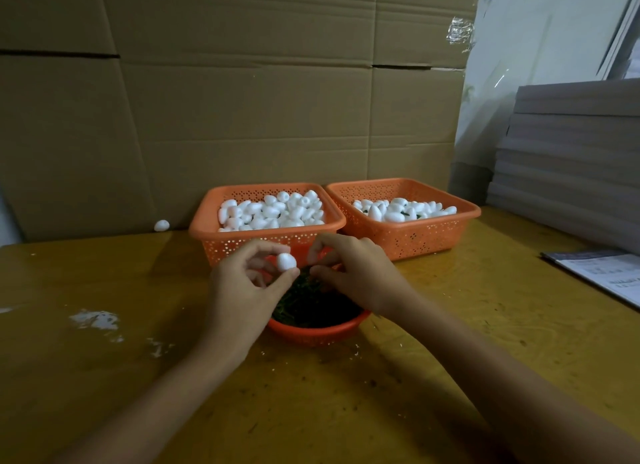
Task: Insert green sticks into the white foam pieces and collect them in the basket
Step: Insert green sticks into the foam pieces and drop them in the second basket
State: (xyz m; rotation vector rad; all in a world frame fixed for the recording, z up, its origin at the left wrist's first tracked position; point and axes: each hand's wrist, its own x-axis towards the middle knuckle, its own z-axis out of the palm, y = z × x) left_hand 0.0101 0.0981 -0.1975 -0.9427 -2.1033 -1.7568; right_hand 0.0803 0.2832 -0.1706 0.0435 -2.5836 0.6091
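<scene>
**Here, two grips meet over the bowl of sticks**

Nearest the camera, two bare forearms reach forward across the yellow-brown surface (pixel 415 377), which is speckled with dark flecks and small white crumbs. A smear of white crumbs (pixel 95 320) lies to the left, well apart from the arms.

Between the wrists sits a round red bowl (pixel 311 334) heaped with dark green sticks (pixel 311 306). Both hands hover just above its far half. The left grip (pixel 249 283) pinches a white foam piece (pixel 286 261) between thumb and forefinger, holding it clear of the bowl, with the other fingers curled behind it. The right grip (pixel 353 273) faces it, just beside the foam piece, with its thumb and forefinger drawn together in a pinch. Something thin and dark shows at those fingertips, but it is too small to tell whether the right grip grasps a stick.

Just behind the bowl stand two orange perforated baskets, side by side and touching at their rims. The left basket (pixel 266 244) is piled with plain foam pieces (pixel 273 212). The right basket (pixel 415 242) is less full, and its stuck pieces (pixel 401 211) show bits of green among the white.

Farther left, one loose foam piece (pixel 161 225) rests on the surface at the foot of the cardboard wall (pixel 242 100) that closes off the back. On the right edge lies a printed sheet (pixel 602 276), and behind it rises a stack of grey boards (pixel 571 169).
</scene>
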